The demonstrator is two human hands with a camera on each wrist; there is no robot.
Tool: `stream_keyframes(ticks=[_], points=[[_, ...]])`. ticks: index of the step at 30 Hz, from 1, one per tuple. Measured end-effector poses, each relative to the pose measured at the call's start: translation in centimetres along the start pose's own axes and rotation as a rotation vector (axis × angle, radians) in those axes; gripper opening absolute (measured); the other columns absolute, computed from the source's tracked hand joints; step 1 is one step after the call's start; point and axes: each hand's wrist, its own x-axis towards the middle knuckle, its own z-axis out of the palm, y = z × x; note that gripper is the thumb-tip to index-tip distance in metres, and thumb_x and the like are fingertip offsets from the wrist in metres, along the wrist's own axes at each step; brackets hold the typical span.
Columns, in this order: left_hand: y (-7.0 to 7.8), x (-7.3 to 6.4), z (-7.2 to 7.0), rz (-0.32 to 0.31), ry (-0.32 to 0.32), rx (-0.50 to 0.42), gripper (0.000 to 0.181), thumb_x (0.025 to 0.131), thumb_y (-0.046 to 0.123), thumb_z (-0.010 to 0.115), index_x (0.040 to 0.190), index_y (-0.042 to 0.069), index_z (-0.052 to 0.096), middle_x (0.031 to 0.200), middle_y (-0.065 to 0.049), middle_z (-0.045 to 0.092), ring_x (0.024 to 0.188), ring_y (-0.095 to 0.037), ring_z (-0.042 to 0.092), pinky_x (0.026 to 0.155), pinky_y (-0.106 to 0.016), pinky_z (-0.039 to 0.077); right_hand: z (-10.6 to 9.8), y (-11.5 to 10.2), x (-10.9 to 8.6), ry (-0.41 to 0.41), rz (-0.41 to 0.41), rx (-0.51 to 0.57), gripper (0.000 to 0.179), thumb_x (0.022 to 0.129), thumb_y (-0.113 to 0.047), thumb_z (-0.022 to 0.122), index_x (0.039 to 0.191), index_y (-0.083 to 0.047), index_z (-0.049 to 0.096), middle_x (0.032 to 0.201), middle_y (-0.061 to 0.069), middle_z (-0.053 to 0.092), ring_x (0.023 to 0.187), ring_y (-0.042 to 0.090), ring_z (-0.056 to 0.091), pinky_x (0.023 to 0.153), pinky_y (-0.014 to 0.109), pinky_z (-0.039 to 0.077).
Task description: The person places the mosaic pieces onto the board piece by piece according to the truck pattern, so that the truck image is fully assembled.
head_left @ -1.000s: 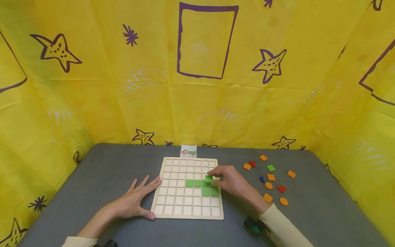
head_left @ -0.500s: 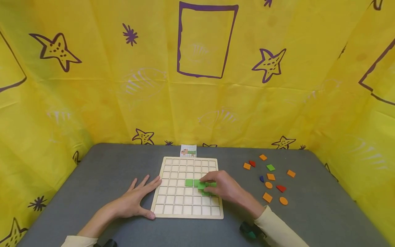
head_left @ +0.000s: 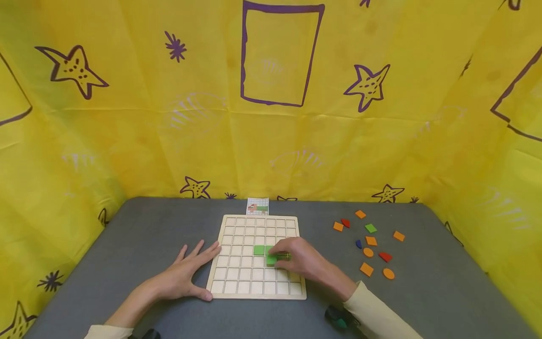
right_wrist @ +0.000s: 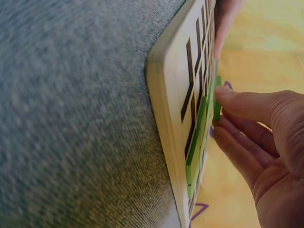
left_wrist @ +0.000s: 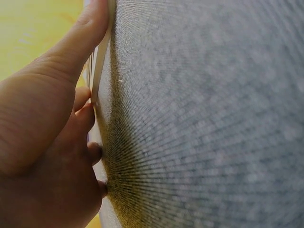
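A wooden grid board point(head_left: 254, 296) lies flat on the dark table. My right hand point(head_left: 299, 256) pinches a green square tile point(head_left: 271, 260) between thumb and fingers. In the right wrist view that tile point(right_wrist: 218, 102) stands just over the board's surface. Beneath and beside this hand, green squares sit in the grid; one green square point(head_left: 259, 250) shows fully to its left, while others are mostly covered by the hand. At the board's left edge rests my left hand point(head_left: 182, 275), fingers spread, with fingertips and thumb against the rim, as the left wrist view confirms.
A small printed card point(head_left: 258, 206) with a coloured grid picture lies behind the board. To the right are scattered loose pieces: orange squares point(head_left: 366, 269), orange circles point(head_left: 388, 273), red pieces point(head_left: 385, 256), a blue piece point(head_left: 358, 244) and a green square point(head_left: 370, 228). Yellow cloth point(head_left: 190, 141) encloses the table.
My right hand has moved left across the board with the green tile, from near the right edge to just below the row of green squares. My left hand stays at the rim.
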Motion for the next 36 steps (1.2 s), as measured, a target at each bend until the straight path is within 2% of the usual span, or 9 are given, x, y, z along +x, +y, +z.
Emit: stream_keyframes(ticks=[7,21,27,36], points=[[0.1,0.0,0.0,0.010,0.004,0.008,0.112,0.066,0.054,0.081,0.155,0.009,0.029,0.162,-0.014,0.019,0.146,-0.049,0.000,0.106,-0.070,-0.012,0.4,0.1,0.1,-0.017,0.010,-0.032,0.027,0.079,-0.007,0.080,0.106,-0.005,0.076,0.101,0.001,0.074,0.097,0.009,0.067,0.087,0.025,0.052],[0.4,0.0,-0.1,-0.005,0.007,0.009,0.112,0.066,0.053,0.082,0.155,0.008,0.029,0.162,-0.014,0.019,0.146,-0.050,0.001,0.106,-0.070,-0.012,0.4,0.0,0.1,-0.001,0.018,-0.004,0.026,0.080,-0.005,0.080,0.105,-0.005,0.076,0.101,0.001,0.074,0.095,0.010,0.068,0.085,0.024,0.053],[0.3,0.0,0.0,-0.002,0.010,0.015,0.112,0.066,0.054,0.081,0.154,0.008,0.029,0.161,-0.015,0.020,0.145,-0.050,0.001,0.105,-0.070,-0.011,-0.2,0.1,-0.2,0.019,0.046,0.032,0.026,0.081,-0.005,0.079,0.106,-0.003,0.075,0.102,0.005,0.074,0.092,0.016,0.070,0.081,0.026,0.055],[0.2,0.0,0.0,0.004,0.017,0.016,0.113,0.066,0.055,0.081,0.154,0.007,0.029,0.161,-0.015,0.020,0.145,-0.051,0.001,0.105,-0.070,-0.011,-1.8,1.0,-1.2,0.076,0.057,0.073,0.028,0.082,-0.003,0.077,0.109,0.000,0.073,0.106,0.009,0.073,0.097,0.022,0.070,0.086,0.034,0.055]])
